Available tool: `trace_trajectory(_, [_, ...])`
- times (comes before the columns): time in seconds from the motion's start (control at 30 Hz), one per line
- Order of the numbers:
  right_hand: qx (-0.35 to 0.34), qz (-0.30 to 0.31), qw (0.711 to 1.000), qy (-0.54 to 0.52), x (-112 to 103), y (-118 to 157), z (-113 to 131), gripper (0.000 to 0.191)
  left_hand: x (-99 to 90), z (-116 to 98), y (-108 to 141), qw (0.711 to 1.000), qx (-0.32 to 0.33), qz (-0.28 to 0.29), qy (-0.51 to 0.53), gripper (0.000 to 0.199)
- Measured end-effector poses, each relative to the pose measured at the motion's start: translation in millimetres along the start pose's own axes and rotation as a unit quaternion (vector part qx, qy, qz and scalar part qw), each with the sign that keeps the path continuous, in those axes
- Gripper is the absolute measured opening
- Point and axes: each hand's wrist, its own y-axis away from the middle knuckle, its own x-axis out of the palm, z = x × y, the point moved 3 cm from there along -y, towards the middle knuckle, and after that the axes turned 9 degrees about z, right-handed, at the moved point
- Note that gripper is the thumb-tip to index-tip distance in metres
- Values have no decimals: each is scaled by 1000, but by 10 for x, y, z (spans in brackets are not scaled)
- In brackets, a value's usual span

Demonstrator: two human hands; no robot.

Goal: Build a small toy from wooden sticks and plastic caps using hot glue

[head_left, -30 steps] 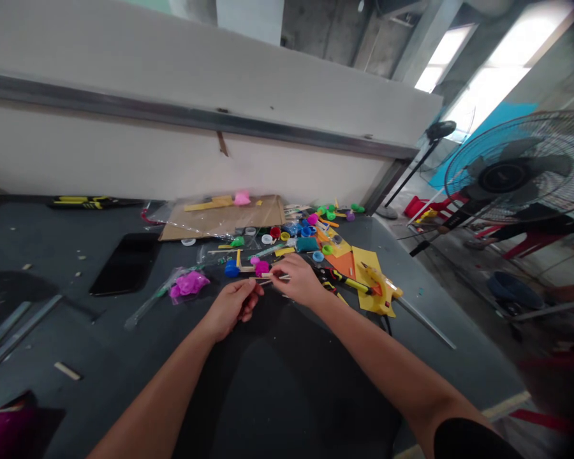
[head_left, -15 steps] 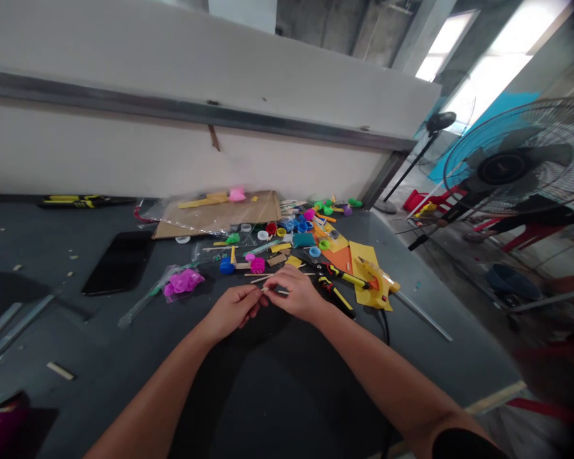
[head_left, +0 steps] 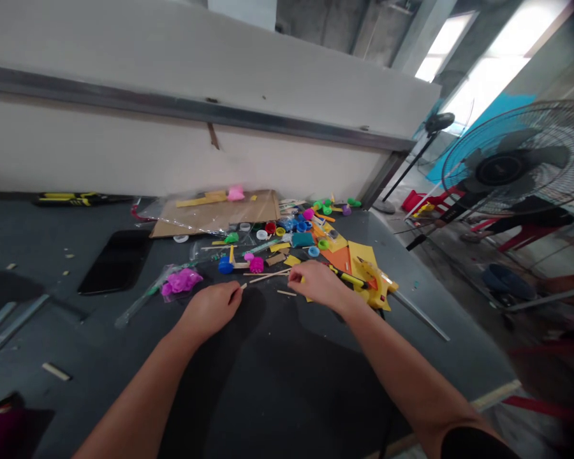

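Note:
My left hand [head_left: 213, 310] is closed above the dark table. A short piece of wooden stick [head_left: 243, 287] pokes out between its thumb and fingertips. My right hand [head_left: 318, 282] is curled around the yellow-and-black handles of pliers [head_left: 347, 276], hiding most of them, including the jaws. Between the hands, a short loose stick [head_left: 286, 293] lies on the table, with longer thin wooden sticks [head_left: 269, 275] just beyond. Behind these stands a small assembly with a blue wheel [head_left: 226, 265] and a magenta wheel [head_left: 256, 264].
A yellow glue gun [head_left: 377, 290] lies right of my right hand. Coloured caps [head_left: 301, 240], cardboard [head_left: 263, 207] and orange paper [head_left: 338, 258] clutter the back. Bagged purple pieces [head_left: 182, 282] and a black phone [head_left: 115, 262] are at left. A large fan [head_left: 502, 169] stands beyond the table.
My hands have parted. The left drew back leftward with the stick piece, while the right moved right and took hold of the pliers. The short stick between them is now uncovered.

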Motion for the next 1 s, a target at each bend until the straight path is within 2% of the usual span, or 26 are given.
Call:
trace_trajectory(0.1, [-2, 54, 996, 67, 152, 43, 73, 6, -24, -12, 26, 998, 0, 3, -58, 33])
trace_trajectory(0.2, [8, 61, 994, 90, 253, 55, 97, 5, -54, 17, 37, 996, -13, 9, -89, 35])
trace_trajectory(0.27, [9, 41, 995, 90, 277, 57, 101, 6, -65, 58, 41, 995, -27, 13, -97, 35])
trace_trajectory(0.37, [16, -20, 999, 48, 273, 72, 100, 1, -73, 116, 52, 994, -55, 6, -99, 33])
trace_trajectory(0.5, [-24, -78, 995, -65, 264, 100, 124, 7, -102, 83, 80, 993, -67, -56, -75, 25])
trace_trajectory(0.6, [-59, -107, 984, -133, 253, 117, 160, 10, -101, -61, 87, 992, -37, -122, 12, 22])
trace_trajectory(0.67, [-67, -110, 976, -173, 254, 124, 189, 11, -57, -191, 76, 983, 3, -134, 127, 24])
trace_trajectory(0.73, [-69, -107, 970, -208, 264, 126, 222, 12, 18, -310, 56, 965, 23, -108, 236, 26])
trace_trajectory(0.8, [-69, -102, 962, -242, 284, 124, 252, 12, 81, -393, 45, 951, 22, -83, 298, 27])
trace_trajectory(1.0, [-53, -106, 927, -356, 375, 87, 222, 18, 151, -397, 38, 909, -44, -26, 413, 28])
